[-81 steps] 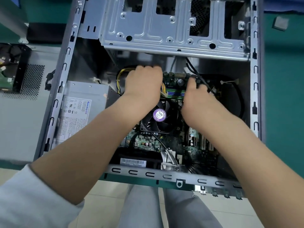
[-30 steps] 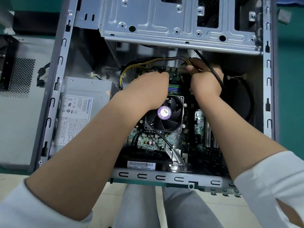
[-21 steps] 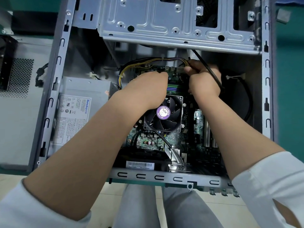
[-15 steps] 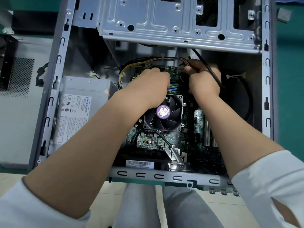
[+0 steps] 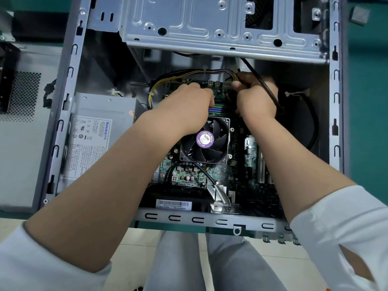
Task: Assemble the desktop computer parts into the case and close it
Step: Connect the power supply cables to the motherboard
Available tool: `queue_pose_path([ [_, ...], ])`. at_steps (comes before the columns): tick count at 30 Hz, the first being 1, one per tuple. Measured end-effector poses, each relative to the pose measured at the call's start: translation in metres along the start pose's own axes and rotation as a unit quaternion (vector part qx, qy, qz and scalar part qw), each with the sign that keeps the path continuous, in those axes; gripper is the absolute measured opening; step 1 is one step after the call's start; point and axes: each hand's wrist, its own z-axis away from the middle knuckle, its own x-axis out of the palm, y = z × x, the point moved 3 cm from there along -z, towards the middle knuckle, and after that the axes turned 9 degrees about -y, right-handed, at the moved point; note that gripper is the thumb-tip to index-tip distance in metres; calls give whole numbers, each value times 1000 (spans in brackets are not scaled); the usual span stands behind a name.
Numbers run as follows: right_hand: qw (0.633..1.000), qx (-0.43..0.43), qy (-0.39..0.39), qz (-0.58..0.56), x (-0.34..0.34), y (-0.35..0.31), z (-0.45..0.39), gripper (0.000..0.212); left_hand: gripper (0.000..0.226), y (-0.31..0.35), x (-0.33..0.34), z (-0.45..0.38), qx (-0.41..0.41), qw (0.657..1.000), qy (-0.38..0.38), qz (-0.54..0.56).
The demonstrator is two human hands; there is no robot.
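Observation:
The open grey computer case (image 5: 63, 127) lies on its side with the green motherboard (image 5: 189, 177) inside. A black CPU fan (image 5: 204, 141) with a purple label sits at its middle. My left hand (image 5: 186, 106) rests curled on the board just above the fan, covering what is under its fingers. My right hand (image 5: 254, 97) pinches the white power connector (image 5: 230, 84) at the end of a yellow and purple cable bundle (image 5: 201, 72), at the board's far edge. A black cable (image 5: 260, 80) crosses the back of my right hand.
A grey power supply (image 5: 100, 131) fills the case's left side. The metal drive cage (image 5: 220, 26) overhangs the far end. A perforated side panel (image 5: 21, 97) lies to the left on the green table (image 5: 369, 101). My legs are below the case's near rail (image 5: 199, 219).
Since 2.7 s ago my right hand moved to the board's far edge and gripped the cable connector. In the last second both hands have barely shifted.

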Motion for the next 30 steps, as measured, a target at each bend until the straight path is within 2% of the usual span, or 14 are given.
queue_pose_path([
  [4,1000,1,-4,-9,0,2,-1,32,38,0,0,0,2,1000,0,5],
  [16,1000,-2,0,11,0,4,-5,28,38,-1,0,0,-1,1000,-1,5],
  [21,1000,17,7,-3,2,5,-4,38,38,-1,-1,0,-1,1000,-6,3],
  [24,1000,-2,2,22,3,5,-3,20,38,0,-1,1,-5,1000,-6,4],
  [28,997,-31,3,75,2,5,-2,18,39,6,-6,3,-16,998,47,-27],
  [30,999,-22,2,48,2,6,-1,17,46,11,-8,2,-3,996,72,-59],
])
